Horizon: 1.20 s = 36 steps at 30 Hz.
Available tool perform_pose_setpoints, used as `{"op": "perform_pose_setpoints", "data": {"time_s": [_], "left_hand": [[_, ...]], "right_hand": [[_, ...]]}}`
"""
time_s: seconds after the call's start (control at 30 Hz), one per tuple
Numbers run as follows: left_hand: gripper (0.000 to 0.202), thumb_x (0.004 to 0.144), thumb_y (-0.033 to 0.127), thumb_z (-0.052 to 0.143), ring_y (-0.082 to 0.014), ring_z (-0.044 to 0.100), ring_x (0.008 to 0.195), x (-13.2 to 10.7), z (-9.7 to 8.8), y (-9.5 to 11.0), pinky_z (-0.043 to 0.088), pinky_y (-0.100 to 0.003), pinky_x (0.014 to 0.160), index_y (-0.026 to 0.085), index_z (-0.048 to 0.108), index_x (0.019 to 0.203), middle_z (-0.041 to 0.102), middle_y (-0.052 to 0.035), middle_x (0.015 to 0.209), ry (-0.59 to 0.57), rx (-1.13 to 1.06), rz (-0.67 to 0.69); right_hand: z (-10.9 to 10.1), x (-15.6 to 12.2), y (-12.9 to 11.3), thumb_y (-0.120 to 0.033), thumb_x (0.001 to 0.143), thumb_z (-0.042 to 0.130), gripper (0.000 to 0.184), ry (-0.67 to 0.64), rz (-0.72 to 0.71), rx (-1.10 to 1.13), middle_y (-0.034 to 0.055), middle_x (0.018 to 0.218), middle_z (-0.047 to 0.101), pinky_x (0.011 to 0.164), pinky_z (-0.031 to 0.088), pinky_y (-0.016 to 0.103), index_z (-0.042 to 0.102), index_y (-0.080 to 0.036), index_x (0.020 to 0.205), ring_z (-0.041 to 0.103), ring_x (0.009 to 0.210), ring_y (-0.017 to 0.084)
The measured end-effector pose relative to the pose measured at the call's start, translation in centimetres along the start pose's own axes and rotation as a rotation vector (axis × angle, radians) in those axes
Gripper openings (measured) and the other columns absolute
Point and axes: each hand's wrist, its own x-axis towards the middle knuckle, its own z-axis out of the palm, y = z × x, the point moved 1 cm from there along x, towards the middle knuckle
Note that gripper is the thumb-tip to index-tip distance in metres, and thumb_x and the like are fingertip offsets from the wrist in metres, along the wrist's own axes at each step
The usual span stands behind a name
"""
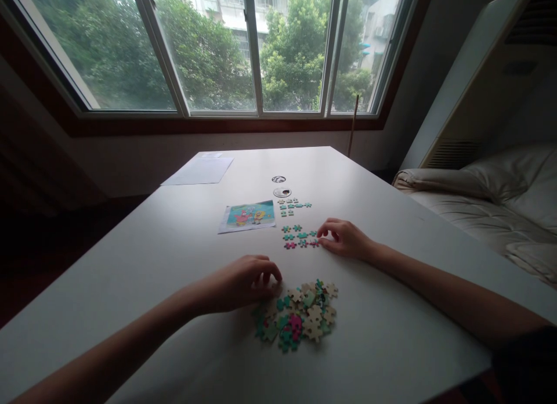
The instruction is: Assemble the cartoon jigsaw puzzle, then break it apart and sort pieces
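Note:
A loose heap of jigsaw puzzle pieces (311,317), some coloured and some showing their plain beige backs, lies nearest me on the white table. My left hand (255,279) hovers at the heap's upper left edge, fingers loosely bent and apart, with nothing visible in them. Beyond the heap, several puzzle pieces (300,235) are laid out in short rows. At the right end of these rows, my right hand (343,237) has its bent fingertips and thumb on a puzzle piece (314,242). Left of the rows lies a cartoon picture sheet (250,215).
Farther back are another group of puzzle pieces (291,206) and two round flat items (282,192). White paper (200,170) lies at the far left of the table (143,259). A pale sofa (461,201) stands to the right, and a window (217,56) is ahead.

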Motion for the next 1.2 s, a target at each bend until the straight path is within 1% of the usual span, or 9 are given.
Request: {"op": "perform_pose_setpoints", "data": {"time_s": [0.1,0.23,0.47,0.6,0.7,0.8,0.9,1.03,1.2], "left_hand": [[0.019,0.076,0.020,0.055,-0.0100,0.049,0.062,0.1,0.2,0.1,0.041,-0.020,0.057,0.020,0.062,0.093,0.054,-0.0007,0.076,0.006,-0.016,-0.003],[0.019,0.076,0.020,0.056,-0.0100,0.049,0.063,0.1,0.3,0.1,0.041,-0.020,0.058,0.021,0.062,0.093,0.054,-0.0005,0.076,0.007,-0.031,-0.005],[0.016,0.076,0.020,0.055,-0.0111,0.050,0.065,0.3,0.5,-0.1,0.040,-0.021,0.060,0.019,0.061,0.091,0.055,-0.0006,0.076,0.003,-0.013,-0.015],[0.013,0.075,0.021,0.057,-0.0110,0.049,0.064,0.4,0.6,-0.3,0.040,-0.020,0.058,0.018,0.059,0.087,0.055,-0.0002,0.077,0.026,-0.029,-0.033],[0.009,0.075,0.023,0.057,-0.0103,0.048,0.062,0.6,0.6,-0.3,0.039,-0.019,0.055,0.017,0.060,0.081,0.054,0.0007,0.072,0.046,-0.044,-0.034],[0.012,0.077,0.027,0.058,-0.0090,0.045,0.058,0.8,0.7,-0.2,0.037,-0.018,0.052,0.016,0.060,0.075,0.052,0.0021,0.064,0.100,-0.074,-0.032],[0.016,0.078,0.029,0.057,-0.0082,0.043,0.056,0.9,0.8,-0.2,0.036,-0.017,0.052,0.015,0.060,0.073,0.053,0.0024,0.061,0.203,-0.120,-0.020],[0.018,0.078,0.031,0.057,-0.0081,0.045,0.056,1.0,1.0,-0.2,0.036,-0.018,0.051,0.014,0.061,0.073,0.057,0.0013,0.062,0.313,-0.162,-0.021],[0.012,0.078,0.025,0.058,-0.0079,0.048,0.056,1.1,1.3,-0.2,0.037,-0.018,0.052,0.015,0.063,0.074,0.062,0.0012,0.065,0.410,-0.199,-0.016]], "right_hand": [[0.2,0.0,-0.4,-0.023,0.075,0.056,0.012,0.027,0.004,-0.005,0.0012,0.077,0.057,0.054,0.038,0.019,0.063,-0.018,0.082,0.043,0.051,0.005],[0.7,-0.1,-0.5,-0.024,0.075,0.057,0.011,0.001,-0.006,-0.019,0.0010,0.079,0.057,0.056,0.038,0.020,0.064,-0.019,0.082,0.045,0.052,0.005],[0.8,-0.2,-0.2,-0.025,0.076,0.055,0.011,0.011,0.015,-0.046,0.0003,0.078,0.057,0.058,0.038,0.020,0.063,-0.020,0.081,0.045,0.054,0.006],[0.8,-0.1,-0.3,-0.024,0.076,0.055,0.010,0.059,0.002,-0.044,0.0009,0.079,0.057,0.055,0.037,0.020,0.062,-0.019,0.080,0.043,0.052,0.005],[0.8,-0.1,-0.7,-0.024,0.078,0.054,0.011,0.103,-0.014,-0.024,0.0013,0.078,0.058,0.053,0.037,0.019,0.062,-0.018,0.080,0.042,0.050,0.005],[0.8,-0.1,-1.5,-0.025,0.078,0.053,0.011,0.129,-0.045,-0.005,0.0013,0.075,0.058,0.053,0.037,0.019,0.061,-0.017,0.079,0.042,0.050,0.005],[1.0,-0.3,-2.6,-0.023,0.079,0.052,0.011,0.126,-0.094,0.008,0.0015,0.076,0.058,0.055,0.038,0.019,0.061,-0.017,0.080,0.044,0.053,0.006],[1.3,-0.6,-4.6,-0.022,0.079,0.052,0.011,0.062,-0.167,0.031,0.0016,0.076,0.060,0.058,0.039,0.019,0.062,-0.017,0.081,0.049,0.058,0.007],[1.8,-1.0,-6.8,-0.025,0.079,0.053,0.014,-0.020,-0.233,0.106,0.0016,0.072,0.061,0.062,0.042,0.021,0.064,-0.018,0.082,0.052,0.060,0.009]]}}
